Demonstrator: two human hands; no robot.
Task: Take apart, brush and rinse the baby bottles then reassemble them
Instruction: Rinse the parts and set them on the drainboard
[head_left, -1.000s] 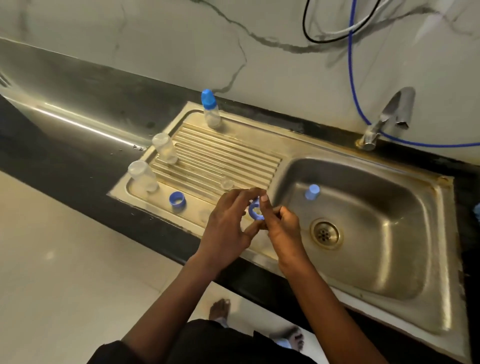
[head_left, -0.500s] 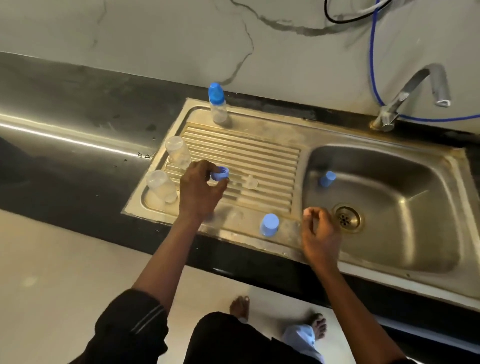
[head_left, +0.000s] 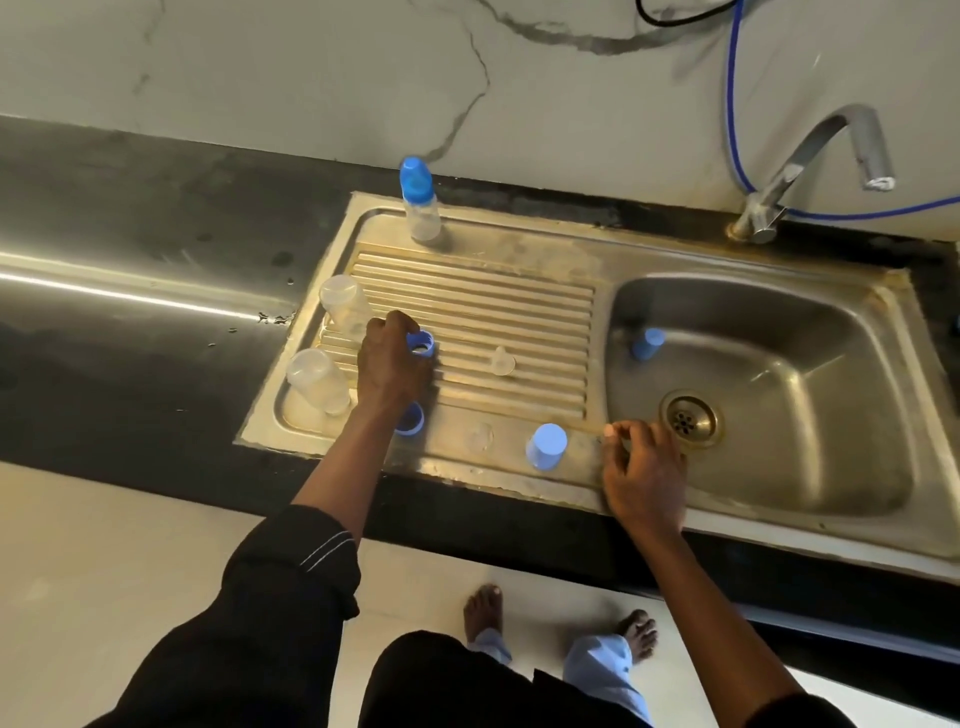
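Over the drainboard, the left hand pinches a blue ring just right of a standing clear bottle; whether the curled right hand grips anything cannot be told.

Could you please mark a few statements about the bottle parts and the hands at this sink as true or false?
1. The left hand holds a blue ring over the draining board. True.
2. The capped bottle lies in the basin. False: it stands upright at the back of the draining board.
3. A blue cap sits in the basin. True.
4. The right hand grips the tap. False: it is by the basin's front edge, apart from the tap.
5. Two clear bottle bodies stand at the draining board's left end. True.
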